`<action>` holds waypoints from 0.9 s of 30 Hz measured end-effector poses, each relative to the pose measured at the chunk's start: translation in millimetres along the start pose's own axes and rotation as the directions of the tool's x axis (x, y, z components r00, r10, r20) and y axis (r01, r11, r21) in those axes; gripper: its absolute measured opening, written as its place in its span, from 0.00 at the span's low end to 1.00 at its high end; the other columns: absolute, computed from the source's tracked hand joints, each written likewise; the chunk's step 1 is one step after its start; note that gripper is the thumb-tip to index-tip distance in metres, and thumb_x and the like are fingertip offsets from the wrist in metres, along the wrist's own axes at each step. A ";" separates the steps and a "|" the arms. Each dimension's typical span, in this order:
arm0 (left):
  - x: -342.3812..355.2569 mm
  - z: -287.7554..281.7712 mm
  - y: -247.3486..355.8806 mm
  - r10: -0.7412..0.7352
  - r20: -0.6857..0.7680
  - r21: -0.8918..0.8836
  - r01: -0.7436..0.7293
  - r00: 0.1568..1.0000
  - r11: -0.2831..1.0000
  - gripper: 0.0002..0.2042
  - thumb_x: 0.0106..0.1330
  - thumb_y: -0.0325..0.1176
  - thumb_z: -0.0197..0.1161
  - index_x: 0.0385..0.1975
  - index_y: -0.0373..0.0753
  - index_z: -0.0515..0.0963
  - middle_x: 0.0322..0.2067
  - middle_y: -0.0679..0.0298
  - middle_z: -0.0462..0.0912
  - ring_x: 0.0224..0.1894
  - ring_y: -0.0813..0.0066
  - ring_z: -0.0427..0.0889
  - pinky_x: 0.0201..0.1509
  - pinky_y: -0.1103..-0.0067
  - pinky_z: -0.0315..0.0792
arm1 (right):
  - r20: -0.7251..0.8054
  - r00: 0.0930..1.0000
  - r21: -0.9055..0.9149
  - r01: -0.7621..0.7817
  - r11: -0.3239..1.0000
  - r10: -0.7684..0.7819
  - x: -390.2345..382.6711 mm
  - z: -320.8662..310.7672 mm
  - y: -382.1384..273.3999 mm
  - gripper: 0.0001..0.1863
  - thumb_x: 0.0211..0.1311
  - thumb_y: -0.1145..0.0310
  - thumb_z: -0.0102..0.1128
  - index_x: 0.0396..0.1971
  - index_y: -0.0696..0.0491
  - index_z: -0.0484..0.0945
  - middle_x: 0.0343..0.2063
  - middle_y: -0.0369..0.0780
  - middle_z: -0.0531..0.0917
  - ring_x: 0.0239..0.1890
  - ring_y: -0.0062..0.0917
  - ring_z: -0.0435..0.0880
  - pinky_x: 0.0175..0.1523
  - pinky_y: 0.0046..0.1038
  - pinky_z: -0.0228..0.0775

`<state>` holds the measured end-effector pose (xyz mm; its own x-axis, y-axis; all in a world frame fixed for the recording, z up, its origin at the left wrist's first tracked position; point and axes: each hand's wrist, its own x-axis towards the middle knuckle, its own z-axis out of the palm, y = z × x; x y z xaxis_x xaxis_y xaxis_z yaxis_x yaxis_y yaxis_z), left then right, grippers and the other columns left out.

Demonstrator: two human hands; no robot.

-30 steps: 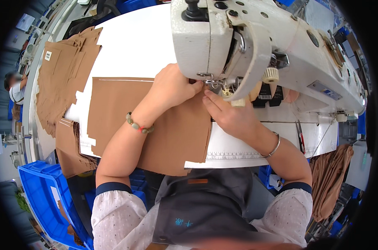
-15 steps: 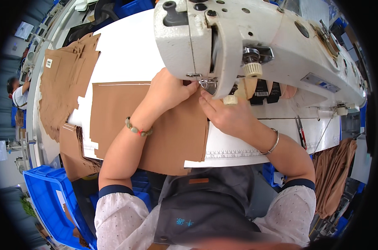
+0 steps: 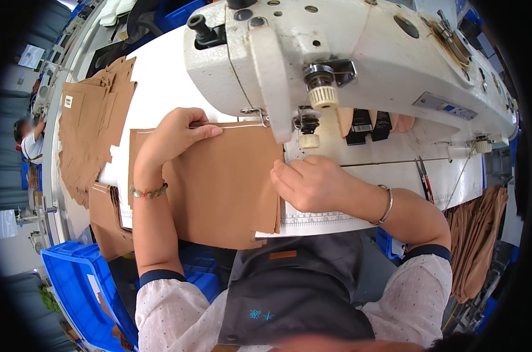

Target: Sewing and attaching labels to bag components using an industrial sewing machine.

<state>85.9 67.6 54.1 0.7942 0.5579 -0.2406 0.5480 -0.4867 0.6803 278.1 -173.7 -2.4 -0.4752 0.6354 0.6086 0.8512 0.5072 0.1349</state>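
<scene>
A brown fabric panel (image 3: 219,188) lies flat on the white table below the head of a white sewing machine (image 3: 365,53). My left hand (image 3: 181,138) pinches its far edge between thumb and fingers, left of the needle area. Pale stitching runs along that edge. My right hand (image 3: 313,183) is closed at the panel's right edge, its fingertips pressed together on the cloth. The presser foot is mostly hidden behind the machine's head.
Brown cut pieces (image 3: 93,129) are stacked at the left, with a folded bundle (image 3: 109,220) nearer me. Scissors (image 3: 424,179) lie right of my hand. A blue crate (image 3: 81,281) stands lower left; brown cloth (image 3: 476,243) hangs at right. Another person (image 3: 31,141) sits far left.
My left hand has slid left along the panel's far edge, away from the needle. My right hand has come nearer to me, down the right edge. The machine appears shifted left in view.
</scene>
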 end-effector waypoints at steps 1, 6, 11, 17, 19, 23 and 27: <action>-0.4 1.1 -0.1 0.001 0.001 0.000 -0.001 1.000 1.000 0.16 0.63 0.42 0.74 0.29 0.31 0.83 0.21 0.69 0.78 0.25 0.83 0.71 0.28 0.82 0.65 | 0.001 1.000 -0.001 -0.001 1.000 0.001 -0.4 0.1 -0.5 0.10 0.44 0.70 0.62 0.26 0.59 0.82 0.30 0.43 0.82 0.20 0.18 0.75 0.21 0.21 0.66; 1.9 4.1 -1.1 -0.035 0.001 0.035 0.035 0.999 0.999 0.16 0.62 0.40 0.75 0.30 0.31 0.83 0.20 0.67 0.79 0.25 0.82 0.73 0.27 0.82 0.65 | 0.001 0.998 0.042 -0.061 0.997 0.061 -0.4 -0.9 -4.1 0.11 0.46 0.70 0.62 0.28 0.61 0.82 0.30 0.48 0.84 0.18 0.20 0.79 0.19 0.21 0.68; -3.5 12.7 1.3 0.077 -0.119 0.228 -0.049 0.990 0.972 0.15 0.58 0.41 0.77 0.33 0.35 0.83 0.28 0.60 0.84 0.32 0.69 0.83 0.37 0.74 0.74 | 0.023 0.997 0.035 -0.078 0.996 0.077 -2.5 0.2 -6.3 0.12 0.46 0.70 0.62 0.29 0.62 0.82 0.30 0.49 0.85 0.17 0.21 0.80 0.19 0.22 0.69; -30.6 48.7 33.5 0.347 -0.244 0.634 -0.122 0.906 0.764 0.13 0.60 0.34 0.71 0.43 0.43 0.82 0.46 0.64 0.82 0.53 0.62 0.80 0.65 0.57 0.66 | 0.001 0.997 0.046 -0.081 0.996 0.081 -1.4 -0.6 -5.6 0.11 0.45 0.70 0.62 0.28 0.62 0.82 0.27 0.47 0.84 0.16 0.21 0.79 0.19 0.23 0.69; -41.1 66.2 44.1 0.532 -0.164 0.660 -0.309 0.831 0.685 0.15 0.61 0.30 0.67 0.48 0.44 0.81 0.51 0.66 0.81 0.56 0.64 0.78 0.68 0.53 0.63 | 0.004 0.997 0.054 -0.079 0.995 0.078 -0.6 -1.3 -5.6 0.11 0.45 0.70 0.61 0.27 0.62 0.81 0.27 0.47 0.83 0.16 0.22 0.79 0.19 0.23 0.69; -54.3 95.0 49.6 0.613 -0.042 0.655 -0.442 0.789 0.613 0.21 0.59 0.30 0.65 0.55 0.43 0.80 0.56 0.67 0.79 0.58 0.66 0.76 0.68 0.54 0.63 | 0.021 0.996 0.069 -0.093 0.993 0.092 -0.5 -2.3 -7.5 0.09 0.47 0.69 0.61 0.26 0.61 0.80 0.28 0.47 0.83 0.17 0.22 0.79 0.20 0.23 0.69; -54.5 104.2 41.3 0.643 -0.024 0.601 -0.503 0.766 0.621 0.22 0.60 0.29 0.63 0.56 0.43 0.81 0.57 0.67 0.79 0.59 0.66 0.76 0.68 0.56 0.64 | 0.018 0.994 0.051 -0.112 0.992 0.111 1.4 -3.8 -9.9 0.09 0.47 0.69 0.60 0.25 0.60 0.79 0.28 0.48 0.83 0.17 0.23 0.80 0.20 0.24 0.70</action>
<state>92.6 -52.9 23.2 0.9541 0.1303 0.2697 0.0988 -0.9869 0.1272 269.8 -180.0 0.1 -0.3818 0.6979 0.6060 0.8864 0.4621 0.0263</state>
